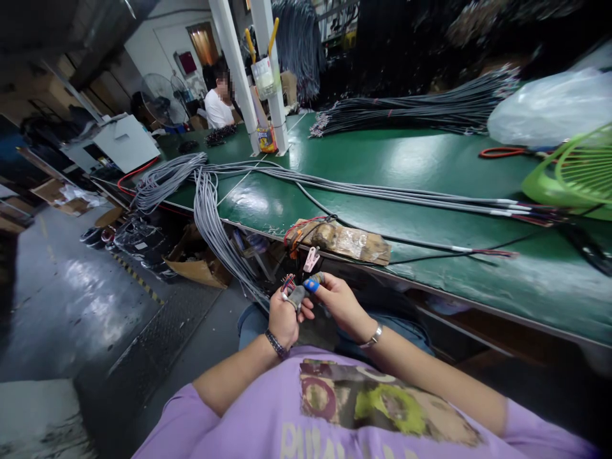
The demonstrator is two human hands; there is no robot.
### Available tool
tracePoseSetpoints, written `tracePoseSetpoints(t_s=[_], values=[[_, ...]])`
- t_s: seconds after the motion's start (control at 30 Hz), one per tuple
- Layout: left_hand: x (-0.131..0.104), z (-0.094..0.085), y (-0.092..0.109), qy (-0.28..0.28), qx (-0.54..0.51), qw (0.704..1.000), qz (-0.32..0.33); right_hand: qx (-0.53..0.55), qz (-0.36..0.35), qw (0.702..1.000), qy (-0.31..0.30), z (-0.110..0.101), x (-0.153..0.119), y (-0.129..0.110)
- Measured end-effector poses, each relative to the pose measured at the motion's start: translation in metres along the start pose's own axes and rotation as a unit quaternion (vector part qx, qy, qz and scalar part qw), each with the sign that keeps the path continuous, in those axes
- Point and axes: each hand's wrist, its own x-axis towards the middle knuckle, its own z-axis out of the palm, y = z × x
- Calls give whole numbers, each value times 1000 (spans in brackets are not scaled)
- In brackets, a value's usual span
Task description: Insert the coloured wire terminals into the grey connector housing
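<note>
My left hand point(285, 313) is closed around a bundle of thin coloured wire ends point(288, 285), which stick up above the fist. Grey cables point(210, 207) hang over the table edge and run down to this hand. My right hand point(337, 298), with blue and grey coverings on its fingertips, is pinched close beside the left one; what lies between its fingers is too small to make out. Just above both hands is a pink clip point(312, 259), near a wooden block point(351, 241) wrapped in clear tape at the table's edge.
Long grey cables lie across the green table point(421, 159). A dark cable bundle point(411, 108), a plastic bag point(549, 108) and a green basket point(581, 172) are at the back and right. A white post point(239, 76) rises behind. A person point(218, 105) sits beyond.
</note>
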Motion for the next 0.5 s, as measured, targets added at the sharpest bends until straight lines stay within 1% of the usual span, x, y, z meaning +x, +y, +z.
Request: tracePoseSetpoints(t_s=[0.1,0.17,0.23,0.27,0.3,0.37,0.4,0.43,0.47,0.5], values=[[-2,1,3,-2,-3,1000,0,28,11,1000,1,-3,1,3],[-3,1,6,-7,-10,1000,-3,74,20,997,29,-7,5,4],[-5,1,10,-15,-20,1000,-5,133,47,989,49,-12,10,3],[-5,1,11,-20,-26,999,-5,158,73,984,47,-14,14,1],[-6,2,13,-24,-33,999,-4,177,104,978,34,-16,18,-2],[-6,4,17,-30,-46,998,-3,192,161,968,-14,-18,25,-8],[-6,6,19,-32,-52,998,-2,190,173,966,-41,-17,27,-11],[-6,8,21,-35,-55,998,0,181,169,967,-65,-16,30,-14],[-6,9,23,-37,-58,998,0,167,149,972,-77,-15,31,-15],[-5,11,25,-39,-58,998,0,147,117,980,-73,-13,32,-16]])
